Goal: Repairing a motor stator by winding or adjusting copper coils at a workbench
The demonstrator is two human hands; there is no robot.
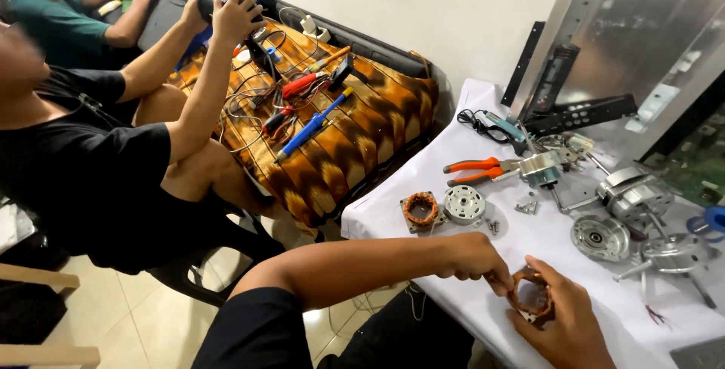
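At the near edge of the white-covered table (468, 188), my right hand (563, 320) cups a copper-wound motor stator (531, 299) from below. My left hand (476, 259) reaches in from the left and pinches the stator's upper left rim with closed fingers. Part of the stator is hidden by both hands. A second copper-wound stator (420, 209) lies on the cloth further away, beside a round silver motor end cap (463, 204).
Orange-handled pliers (476, 170), small screws (494, 225), several silver motor housings and shafts (627, 210) and metal panels (634, 44) fill the table's right. To the left, another person in black holds a dark object over a patterned cloth with screwdrivers (313, 123).
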